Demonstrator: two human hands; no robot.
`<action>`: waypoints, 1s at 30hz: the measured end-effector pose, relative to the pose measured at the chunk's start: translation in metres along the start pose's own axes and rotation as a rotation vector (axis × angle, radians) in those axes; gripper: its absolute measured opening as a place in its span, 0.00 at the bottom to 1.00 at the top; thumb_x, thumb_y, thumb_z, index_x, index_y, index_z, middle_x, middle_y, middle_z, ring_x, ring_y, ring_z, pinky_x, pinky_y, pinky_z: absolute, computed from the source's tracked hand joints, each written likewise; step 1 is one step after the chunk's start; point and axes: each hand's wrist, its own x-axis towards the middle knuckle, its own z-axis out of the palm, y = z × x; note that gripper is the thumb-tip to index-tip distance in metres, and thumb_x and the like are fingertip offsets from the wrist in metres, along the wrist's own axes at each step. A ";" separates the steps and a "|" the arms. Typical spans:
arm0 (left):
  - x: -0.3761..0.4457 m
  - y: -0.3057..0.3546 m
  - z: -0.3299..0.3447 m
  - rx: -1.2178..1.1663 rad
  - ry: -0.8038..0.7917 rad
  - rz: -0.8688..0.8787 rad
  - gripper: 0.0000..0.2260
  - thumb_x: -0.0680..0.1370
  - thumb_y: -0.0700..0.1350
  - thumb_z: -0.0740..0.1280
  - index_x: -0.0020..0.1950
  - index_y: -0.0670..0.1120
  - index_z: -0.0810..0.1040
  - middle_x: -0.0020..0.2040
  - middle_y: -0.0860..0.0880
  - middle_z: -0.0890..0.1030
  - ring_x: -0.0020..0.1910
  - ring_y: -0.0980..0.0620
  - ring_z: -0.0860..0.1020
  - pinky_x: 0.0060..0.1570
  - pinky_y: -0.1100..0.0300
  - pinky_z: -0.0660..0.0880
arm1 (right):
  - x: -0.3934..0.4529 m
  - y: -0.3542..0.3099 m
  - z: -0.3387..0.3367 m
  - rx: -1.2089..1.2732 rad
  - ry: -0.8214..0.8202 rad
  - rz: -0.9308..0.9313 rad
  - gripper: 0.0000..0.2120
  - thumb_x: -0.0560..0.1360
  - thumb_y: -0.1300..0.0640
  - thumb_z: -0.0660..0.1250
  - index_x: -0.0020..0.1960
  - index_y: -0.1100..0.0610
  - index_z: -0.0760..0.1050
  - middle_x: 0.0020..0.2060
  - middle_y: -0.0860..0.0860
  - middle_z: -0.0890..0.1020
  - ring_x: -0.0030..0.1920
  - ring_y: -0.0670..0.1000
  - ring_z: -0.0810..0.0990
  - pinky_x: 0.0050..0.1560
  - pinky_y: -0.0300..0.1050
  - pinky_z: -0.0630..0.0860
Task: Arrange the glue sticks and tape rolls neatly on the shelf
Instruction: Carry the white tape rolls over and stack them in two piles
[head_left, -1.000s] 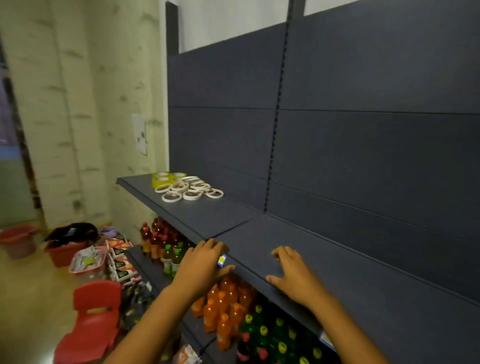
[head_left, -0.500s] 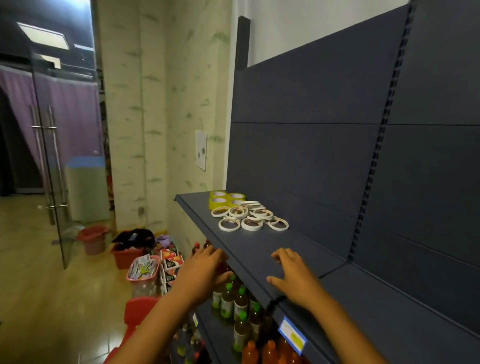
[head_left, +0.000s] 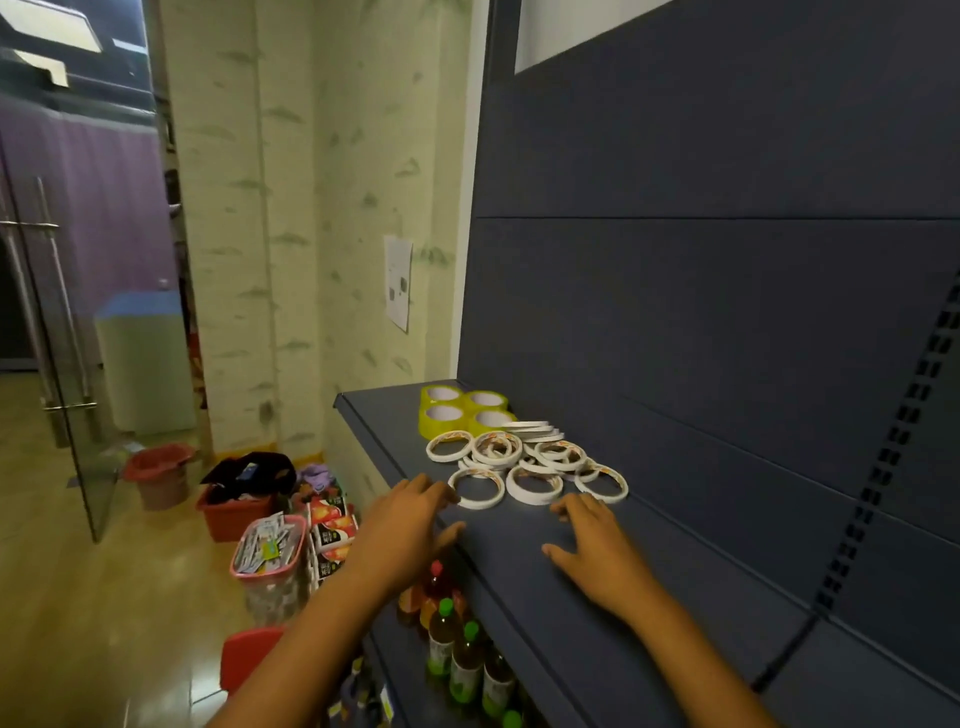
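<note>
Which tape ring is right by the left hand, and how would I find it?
Start at the dark shelf and go to its far end, where white tape rings lie scattered in front of four yellow tape rolls. The one you want is the white ring lying flat nearest the shelf's front edge, beside the left hand's fingertips.

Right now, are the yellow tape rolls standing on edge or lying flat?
Lying flat. All four yellow tape rolls sit on the shelf with their round holes facing up.
</note>
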 end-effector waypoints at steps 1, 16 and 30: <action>0.013 -0.010 0.008 -0.010 -0.008 0.006 0.17 0.78 0.59 0.63 0.65 0.55 0.73 0.63 0.53 0.74 0.61 0.52 0.73 0.57 0.56 0.73 | 0.011 0.001 0.005 0.002 0.010 0.011 0.18 0.76 0.49 0.69 0.63 0.49 0.68 0.62 0.46 0.71 0.63 0.48 0.71 0.59 0.45 0.73; 0.176 -0.147 0.100 -0.035 -0.131 0.084 0.14 0.77 0.52 0.67 0.62 0.51 0.76 0.61 0.51 0.75 0.61 0.49 0.73 0.56 0.54 0.73 | 0.184 -0.017 0.084 -0.164 0.051 0.040 0.16 0.78 0.52 0.66 0.65 0.50 0.73 0.63 0.46 0.73 0.64 0.49 0.72 0.63 0.44 0.71; 0.182 -0.160 0.094 -0.223 0.028 0.235 0.07 0.74 0.49 0.72 0.52 0.55 0.83 0.48 0.56 0.81 0.49 0.51 0.75 0.46 0.53 0.73 | 0.194 -0.028 0.080 -0.163 0.099 0.054 0.14 0.81 0.51 0.61 0.66 0.50 0.72 0.63 0.46 0.74 0.63 0.46 0.71 0.63 0.41 0.68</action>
